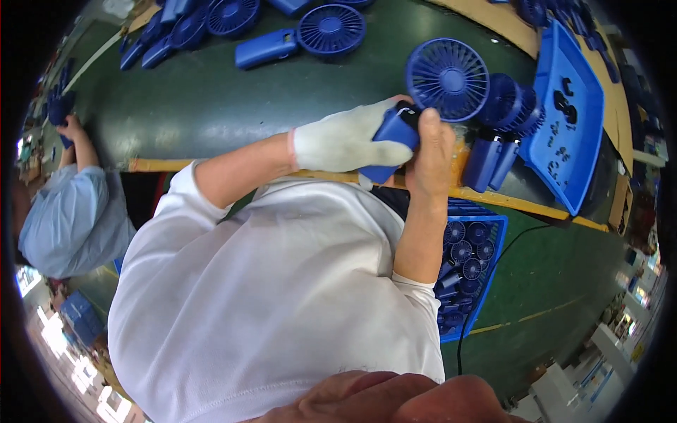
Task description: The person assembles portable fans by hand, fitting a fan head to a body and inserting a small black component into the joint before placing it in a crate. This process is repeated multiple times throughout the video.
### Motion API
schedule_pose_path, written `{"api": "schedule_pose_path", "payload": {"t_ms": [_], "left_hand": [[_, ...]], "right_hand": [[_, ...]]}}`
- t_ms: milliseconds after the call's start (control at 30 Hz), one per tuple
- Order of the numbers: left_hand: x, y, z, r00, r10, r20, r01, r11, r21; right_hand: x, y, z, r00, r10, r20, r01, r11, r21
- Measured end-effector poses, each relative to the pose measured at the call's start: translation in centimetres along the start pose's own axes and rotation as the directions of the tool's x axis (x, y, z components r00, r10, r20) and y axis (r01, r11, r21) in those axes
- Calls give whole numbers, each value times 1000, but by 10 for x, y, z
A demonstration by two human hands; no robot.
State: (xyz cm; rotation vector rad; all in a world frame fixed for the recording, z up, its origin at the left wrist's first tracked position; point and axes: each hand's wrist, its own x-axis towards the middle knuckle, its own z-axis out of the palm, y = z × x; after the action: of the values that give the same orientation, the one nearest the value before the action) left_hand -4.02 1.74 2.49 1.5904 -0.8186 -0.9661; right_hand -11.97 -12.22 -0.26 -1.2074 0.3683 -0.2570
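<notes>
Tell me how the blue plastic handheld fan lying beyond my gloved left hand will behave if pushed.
The blue plastic handheld fan would probably slide rather than roll, since its boxy handle lies flat on the dark green tabletop. It looks stiff, judging by its crisp moulded edges. Its thin-spoked round grille may be fragile.

Dark green table (176, 106), blue handheld fans (331, 29), shallow blue tray (585, 113)

Left hand (360, 141) has free tabletop (204, 106) leftward; fans (502, 104) and tray (582, 130) block right hand (433, 151) rightward.
</notes>
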Motion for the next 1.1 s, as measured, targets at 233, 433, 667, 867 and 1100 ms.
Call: {"api": "schedule_pose_path", "payload": {"t_ms": [233, 433, 667, 867, 1100], "left_hand": [[-11, -13, -66, 657, 639, -400, -69, 579, 812], [-15, -40, -113, 733, 567, -376, 202, 346, 916], [-3, -46, -131, 780, 477, -404, 258, 343, 903], [-7, -27, -104, 818, 510, -264, 87, 344, 935], [-21, -24, -79, 782, 567, -258, 107, 286, 952]], "right_hand": [[-2, -26, -25, 831, -532, 162, 261, 117, -958], [0, -46, -50, 774, -621, 123, 107, -64, -992], [67, -123, -179, 653, -755, 60, 24, -59, -998], [143, -138, -276, 757, -578, -304, -375, -4, -927], [163, -139, -285, 669, -573, -474, -486, 145, -862]]}}
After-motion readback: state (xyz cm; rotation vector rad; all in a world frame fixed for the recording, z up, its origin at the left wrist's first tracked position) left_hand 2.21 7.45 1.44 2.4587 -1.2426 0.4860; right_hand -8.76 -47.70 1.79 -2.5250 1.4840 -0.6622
